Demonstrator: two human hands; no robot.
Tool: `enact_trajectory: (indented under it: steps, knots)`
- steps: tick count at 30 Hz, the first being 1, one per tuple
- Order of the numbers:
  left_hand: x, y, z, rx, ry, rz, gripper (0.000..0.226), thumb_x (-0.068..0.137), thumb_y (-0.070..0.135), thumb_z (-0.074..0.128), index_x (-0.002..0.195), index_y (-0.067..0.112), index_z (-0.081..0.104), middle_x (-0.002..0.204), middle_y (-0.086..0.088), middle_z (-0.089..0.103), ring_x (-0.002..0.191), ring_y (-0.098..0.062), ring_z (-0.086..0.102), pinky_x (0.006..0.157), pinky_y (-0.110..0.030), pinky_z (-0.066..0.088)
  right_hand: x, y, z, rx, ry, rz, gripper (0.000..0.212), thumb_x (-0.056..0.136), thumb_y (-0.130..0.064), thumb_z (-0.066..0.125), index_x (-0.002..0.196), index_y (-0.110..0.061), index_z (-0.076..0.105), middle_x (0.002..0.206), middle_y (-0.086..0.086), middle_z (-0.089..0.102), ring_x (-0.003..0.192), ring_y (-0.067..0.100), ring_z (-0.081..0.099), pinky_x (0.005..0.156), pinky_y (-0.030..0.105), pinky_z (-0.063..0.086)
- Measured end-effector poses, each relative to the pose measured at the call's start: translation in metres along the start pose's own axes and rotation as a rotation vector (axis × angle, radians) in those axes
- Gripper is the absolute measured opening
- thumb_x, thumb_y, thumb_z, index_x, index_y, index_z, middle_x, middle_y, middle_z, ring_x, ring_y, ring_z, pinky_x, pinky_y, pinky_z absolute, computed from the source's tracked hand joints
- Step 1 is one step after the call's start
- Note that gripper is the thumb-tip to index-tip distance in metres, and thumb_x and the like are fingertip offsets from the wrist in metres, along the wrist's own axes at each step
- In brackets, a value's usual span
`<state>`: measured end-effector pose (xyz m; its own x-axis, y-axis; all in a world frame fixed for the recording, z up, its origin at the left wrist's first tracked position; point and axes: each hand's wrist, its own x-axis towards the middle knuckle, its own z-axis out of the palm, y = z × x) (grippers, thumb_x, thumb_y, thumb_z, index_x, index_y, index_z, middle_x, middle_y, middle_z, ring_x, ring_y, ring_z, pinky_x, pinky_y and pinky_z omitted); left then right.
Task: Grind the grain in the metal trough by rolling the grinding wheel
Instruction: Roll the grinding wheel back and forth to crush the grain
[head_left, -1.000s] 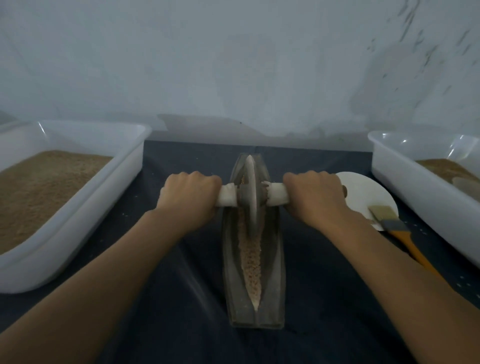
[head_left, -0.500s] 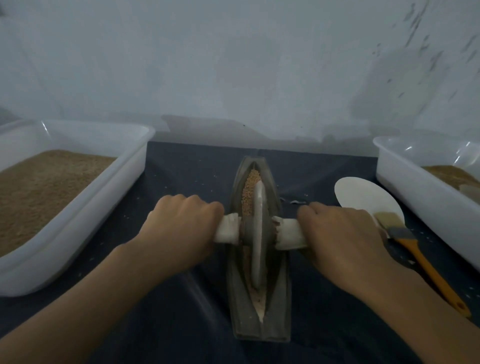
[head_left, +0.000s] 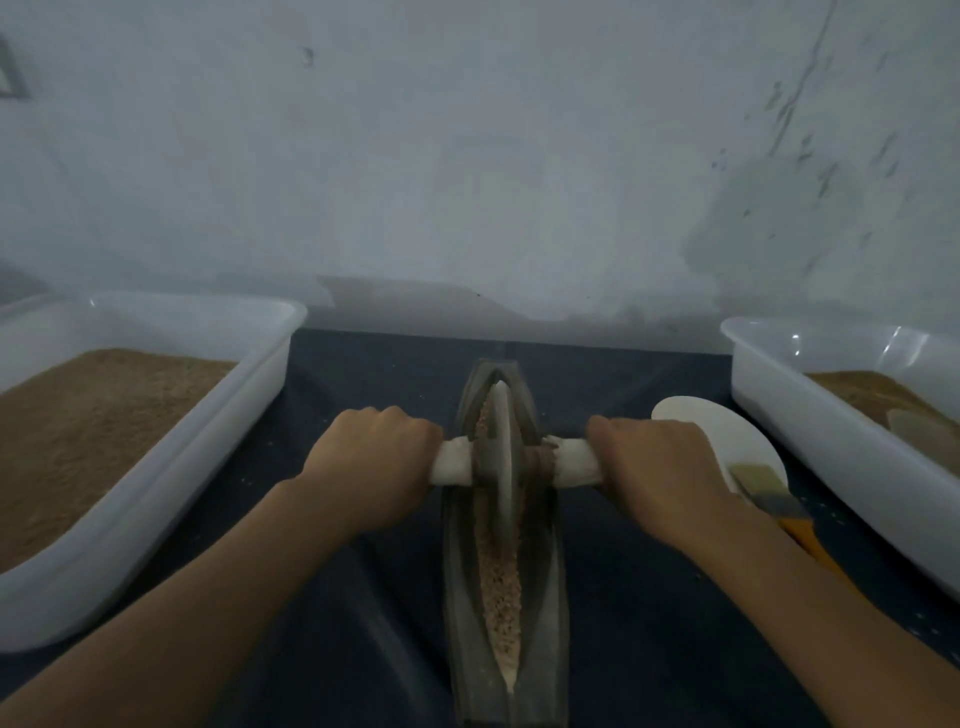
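A dark cloth (head_left: 649, 623) covers the work surface below a pale wall (head_left: 467, 156). On the left sits a large white tub (head_left: 156, 519) filled with brown grain; a second white tub (head_left: 810, 447) stands at the right edge. Between them, running away from the person, lies the metal trough (head_left: 550, 597), with crushed grain (head_left: 501, 597) along its groove. The grinding wheel (head_left: 502, 457) stands upright in the trough's far half, its white-wrapped axle (head_left: 574, 462) crossing the trough. The left hand (head_left: 371, 467) grips the axle's left end, fingers curled over it; the right hand (head_left: 660, 478) grips the right end likewise, the wheel midway between them. Just right of the right hand lie a white disc (head_left: 727, 436) and an orange-handled brush (head_left: 779, 506).
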<state>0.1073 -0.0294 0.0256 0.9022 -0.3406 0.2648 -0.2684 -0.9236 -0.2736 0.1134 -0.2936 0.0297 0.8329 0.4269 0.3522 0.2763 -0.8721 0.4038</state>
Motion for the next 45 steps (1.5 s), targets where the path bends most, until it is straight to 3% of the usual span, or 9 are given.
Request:
enact_trajectory:
  steps: [3, 8, 11, 15, 20, 26, 33, 39, 45]
  knots:
    - [-0.003, 0.002, -0.006, 0.034, -0.001, 0.026, 0.025, 0.079, 0.04, 0.058, 0.076, 0.032, 0.034, 0.064, 0.009, 0.028, 0.058, -0.018, 0.035, 0.055, -0.031, 0.029, -0.016, 0.006, 0.001, -0.03, -0.021, 0.016, 0.032, 0.069, -0.035, 0.072, 0.079, -0.025, 0.043, 0.069, -0.004, 0.06, 0.054, 0.02, 0.056, 0.044, 0.029, 0.01]
    - [-0.002, 0.005, -0.008, 0.076, 0.028, 0.034, 0.025, 0.08, 0.038, 0.058, 0.079, 0.031, 0.034, 0.067, 0.008, 0.033, 0.06, -0.018, 0.037, 0.055, -0.031, 0.028, -0.019, 0.0, 0.002, 0.123, -0.007, 0.03, 0.036, 0.073, -0.052, 0.065, 0.091, -0.027, 0.046, 0.088, -0.007, 0.061, 0.072, 0.017, 0.059, 0.052, 0.03, 0.025]
    - [0.005, 0.004, -0.005, 0.057, 0.021, 0.019, 0.024, 0.08, 0.04, 0.058, 0.079, 0.032, 0.035, 0.068, 0.009, 0.034, 0.061, -0.017, 0.038, 0.056, -0.03, 0.028, -0.011, -0.005, 0.01, 0.175, 0.014, 0.053, 0.044, 0.065, -0.059, 0.067, 0.081, -0.03, 0.038, 0.077, -0.009, 0.058, 0.064, 0.015, 0.056, 0.048, 0.029, 0.024]
    - [0.015, 0.001, 0.0, 0.041, 0.014, -0.005, 0.021, 0.079, 0.04, 0.057, 0.077, 0.032, 0.038, 0.065, 0.009, 0.031, 0.061, -0.017, 0.04, 0.056, -0.031, 0.029, 0.005, -0.007, 0.02, 0.095, 0.067, 0.045, 0.05, 0.062, -0.05, 0.073, 0.075, -0.03, 0.029, 0.058, -0.005, 0.055, 0.047, 0.016, 0.05, 0.044, 0.025, 0.011]
    - [0.028, 0.002, -0.001, 0.048, 0.024, -0.046, 0.021, 0.08, 0.037, 0.06, 0.08, 0.029, 0.04, 0.069, 0.007, 0.039, 0.063, -0.02, 0.046, 0.058, -0.032, 0.033, 0.022, -0.007, 0.019, 0.111, 0.073, 0.112, 0.023, 0.077, -0.044, 0.064, 0.079, -0.028, 0.048, 0.072, -0.002, 0.06, 0.061, 0.022, 0.056, 0.049, 0.028, 0.022]
    - [-0.01, 0.009, -0.01, 0.019, -0.002, -0.026, 0.029, 0.08, 0.04, 0.06, 0.079, 0.032, 0.032, 0.063, 0.009, 0.027, 0.057, -0.016, 0.034, 0.056, -0.031, 0.029, -0.005, -0.018, -0.011, 0.085, 0.007, 0.036, 0.03, 0.073, -0.03, 0.074, 0.096, -0.023, 0.056, 0.093, -0.003, 0.058, 0.076, 0.016, 0.057, 0.056, 0.027, 0.027]
    - [-0.05, 0.017, -0.027, 0.069, 0.131, 0.082, 0.049, 0.062, 0.042, 0.072, 0.072, 0.034, 0.024, 0.056, 0.011, 0.034, 0.049, -0.01, 0.03, 0.046, -0.025, 0.011, -0.057, -0.025, -0.039, 0.205, 0.131, -0.004, 0.06, 0.02, -0.027, 0.093, 0.062, -0.019, 0.051, 0.047, -0.002, 0.049, 0.033, 0.015, 0.041, 0.042, 0.018, 0.015]
    - [-0.011, 0.011, -0.007, 0.055, 0.111, -0.021, 0.035, 0.073, 0.04, 0.064, 0.074, 0.031, 0.031, 0.061, 0.009, 0.039, 0.052, -0.016, 0.038, 0.05, -0.028, 0.024, -0.011, -0.022, -0.009, 0.069, -0.01, 0.096, 0.021, 0.077, -0.033, 0.068, 0.084, -0.026, 0.051, 0.072, -0.004, 0.061, 0.057, 0.016, 0.053, 0.051, 0.028, 0.03]
    - [0.019, 0.004, 0.007, -0.042, 0.089, -0.112, 0.017, 0.081, 0.036, 0.059, 0.08, 0.027, 0.045, 0.078, 0.0, 0.059, 0.067, -0.026, 0.055, 0.057, -0.033, 0.031, 0.031, -0.017, -0.001, 0.027, 0.088, 0.065, 0.016, 0.076, -0.024, 0.067, 0.077, -0.018, 0.052, 0.067, 0.002, 0.06, 0.052, 0.023, 0.036, 0.049, 0.029, 0.019]
